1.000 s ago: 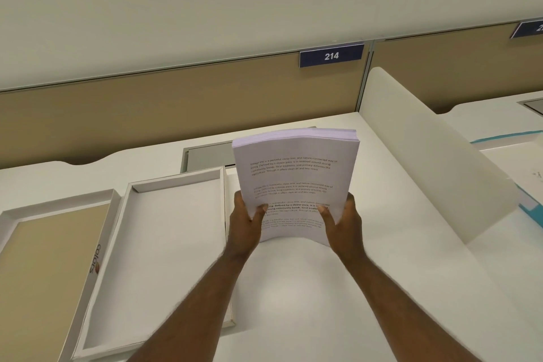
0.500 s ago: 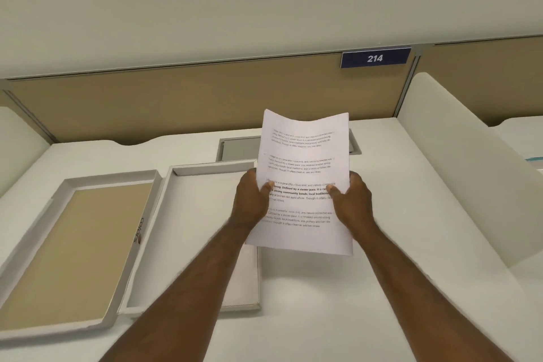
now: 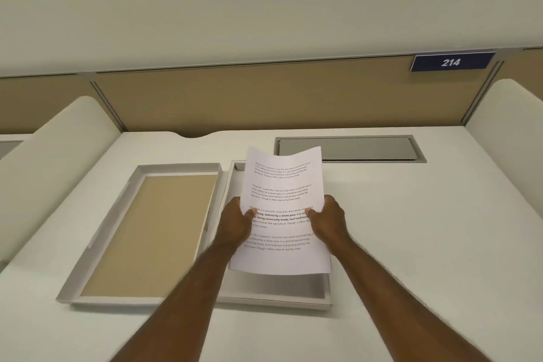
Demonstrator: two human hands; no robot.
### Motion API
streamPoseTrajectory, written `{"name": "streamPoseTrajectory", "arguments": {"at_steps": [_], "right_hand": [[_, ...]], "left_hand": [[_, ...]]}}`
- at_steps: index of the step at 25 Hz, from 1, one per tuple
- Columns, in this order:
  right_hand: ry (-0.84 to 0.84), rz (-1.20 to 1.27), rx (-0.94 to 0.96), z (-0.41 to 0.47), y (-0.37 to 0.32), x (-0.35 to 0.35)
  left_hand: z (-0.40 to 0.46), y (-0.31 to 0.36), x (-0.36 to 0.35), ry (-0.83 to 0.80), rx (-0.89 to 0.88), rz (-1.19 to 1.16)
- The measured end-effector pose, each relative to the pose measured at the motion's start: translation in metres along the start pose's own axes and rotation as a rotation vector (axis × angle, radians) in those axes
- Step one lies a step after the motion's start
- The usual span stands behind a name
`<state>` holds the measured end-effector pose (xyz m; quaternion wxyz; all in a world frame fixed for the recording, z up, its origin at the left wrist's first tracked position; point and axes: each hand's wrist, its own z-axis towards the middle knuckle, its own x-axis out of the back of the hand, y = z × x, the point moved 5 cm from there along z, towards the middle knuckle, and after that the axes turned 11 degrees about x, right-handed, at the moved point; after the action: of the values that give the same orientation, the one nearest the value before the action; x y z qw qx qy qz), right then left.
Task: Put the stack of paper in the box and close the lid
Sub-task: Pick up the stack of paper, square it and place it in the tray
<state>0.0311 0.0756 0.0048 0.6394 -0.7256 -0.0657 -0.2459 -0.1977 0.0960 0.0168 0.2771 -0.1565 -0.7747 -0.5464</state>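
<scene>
I hold a stack of printed white paper (image 3: 282,185) by its two long sides, my left hand (image 3: 235,225) on the left edge and my right hand (image 3: 329,222) on the right edge, thumbs on top. The stack hangs tilted above the open white box tray (image 3: 276,298), covering most of it. Only the tray's near rim and far left corner show. The lid (image 3: 147,232), white-rimmed with a tan inside, lies upturned on the desk just left of the tray.
Everything rests on a white desk (image 3: 426,244). A grey cable hatch (image 3: 349,148) is set into it behind the paper. White curved dividers (image 3: 53,161) flank the desk, and a tan partition with a blue "214" plate (image 3: 451,62) closes the back.
The stack has shifted left from beside the tray to above it and tipped flatter, its printed face turned up. The view has swung left, so tray and lid sit nearer the centre.
</scene>
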Motion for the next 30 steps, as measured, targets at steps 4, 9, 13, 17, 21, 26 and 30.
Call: {"name": "streamPoseTrajectory", "arguments": {"at_steps": [4,9,13,17,21,26,30], "right_hand": [[-0.018,-0.041,-0.075,-0.002,0.003,-0.036],[-0.012,-0.109,-0.144,-0.001,0.014,-0.051],[-0.005,-0.131,-0.150,0.001,0.016,-0.059],[-0.006,-0.133,-0.156,0.003,0.015,-0.067],[0.001,-0.178,-0.161,0.004,0.017,-0.071],[-0.004,-0.222,-0.164,0.004,0.018,-0.072],[-0.008,-0.280,-0.156,0.000,0.020,-0.069]], "left_hand": [[0.019,-0.030,0.010,-0.019,0.024,0.042],[0.038,-0.052,-0.001,-0.092,0.026,0.073],[0.048,-0.060,-0.006,-0.112,0.042,0.081],[0.054,-0.064,-0.007,-0.133,0.053,0.081],[0.056,-0.070,-0.012,-0.182,0.077,0.103],[0.054,-0.070,-0.013,-0.155,0.087,0.138],[0.046,-0.068,-0.018,-0.154,0.068,0.198]]}}
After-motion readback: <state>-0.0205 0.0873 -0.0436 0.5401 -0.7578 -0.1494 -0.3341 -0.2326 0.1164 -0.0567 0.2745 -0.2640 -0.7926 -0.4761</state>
